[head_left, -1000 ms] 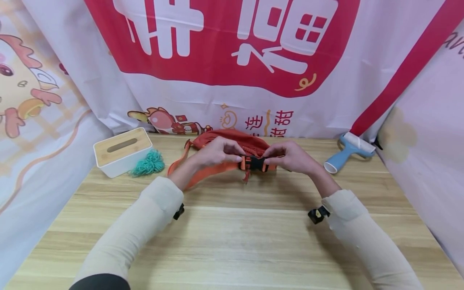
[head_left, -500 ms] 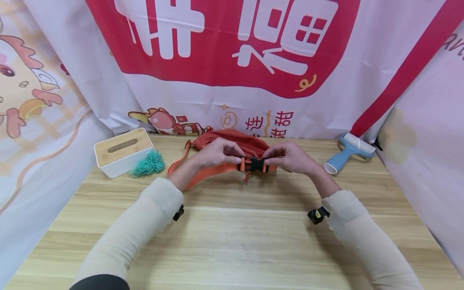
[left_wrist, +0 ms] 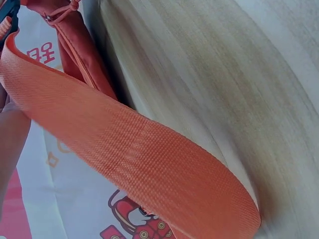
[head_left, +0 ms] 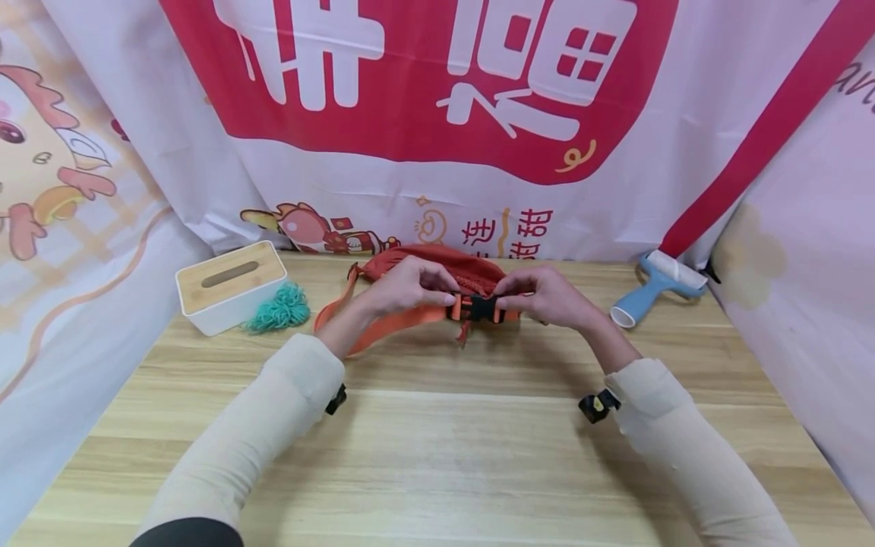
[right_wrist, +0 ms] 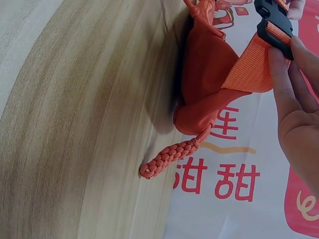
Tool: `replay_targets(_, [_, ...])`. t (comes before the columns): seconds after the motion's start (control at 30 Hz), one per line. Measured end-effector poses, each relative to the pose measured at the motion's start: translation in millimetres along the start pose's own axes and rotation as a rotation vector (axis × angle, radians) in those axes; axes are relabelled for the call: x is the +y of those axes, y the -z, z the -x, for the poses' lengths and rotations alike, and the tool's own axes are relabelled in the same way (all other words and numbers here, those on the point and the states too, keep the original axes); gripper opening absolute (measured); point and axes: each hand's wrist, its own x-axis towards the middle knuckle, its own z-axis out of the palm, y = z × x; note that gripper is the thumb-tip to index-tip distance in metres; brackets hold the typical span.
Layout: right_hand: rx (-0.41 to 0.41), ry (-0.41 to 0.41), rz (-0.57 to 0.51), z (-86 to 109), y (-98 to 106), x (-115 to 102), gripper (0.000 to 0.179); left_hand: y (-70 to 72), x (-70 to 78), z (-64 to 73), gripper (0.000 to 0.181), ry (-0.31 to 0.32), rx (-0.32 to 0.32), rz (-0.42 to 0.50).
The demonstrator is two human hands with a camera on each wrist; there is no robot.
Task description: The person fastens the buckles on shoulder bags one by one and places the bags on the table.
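Note:
A red waist bag (head_left: 440, 260) lies at the back of the table, its orange strap (left_wrist: 134, 144) looping out to the left. In front of the bag, the strap's black side-release buckle (head_left: 483, 308) is held up between both hands, and its two halves look joined. My left hand (head_left: 413, 287) pinches the buckle's left end between thumb and fingers. With thumb and fingertips, my right hand (head_left: 547, 296) pinches the right end, where the webbing meets the buckle. A braided cord (right_wrist: 172, 155) hangs from the bag in the right wrist view. The left fingertips are mostly out of the left wrist view.
On the left stands a white tissue box (head_left: 229, 304) with a wooden lid, a bundle of teal yarn (head_left: 280, 308) against it. A blue-handled lint roller (head_left: 656, 285) lies at the back right. Printed cloth (head_left: 410, 182) hangs behind the wooden table (head_left: 437, 456).

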Motion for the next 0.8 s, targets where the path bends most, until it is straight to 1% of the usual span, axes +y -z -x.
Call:
replay_targets(0.23, [0.03,-0.058,-0.046,-0.1,-1.8,-0.5,0.018,-1.6,2.1,-0.3,0.012,0.039,0.037,-0.002])
replay_targets(0.47, [0.054,-0.09,-0.049,-1.9,-3.4,-0.2,0.021,-3.7,3.8,-0.8,0.011,0.037,0.059,-0.009])
replay_targets(0.67, [0.057,-0.084,-0.026,-2.6,-5.2,-0.8,0.02,-4.8,4.0,0.2,0.011,0.065,0.056,-0.026])
replay_targets(0.8, [0.049,-0.07,-0.006,-3.1,-6.7,-1.5,0.018,-5.3,2.1,0.8,0.01,0.06,0.042,-0.046])
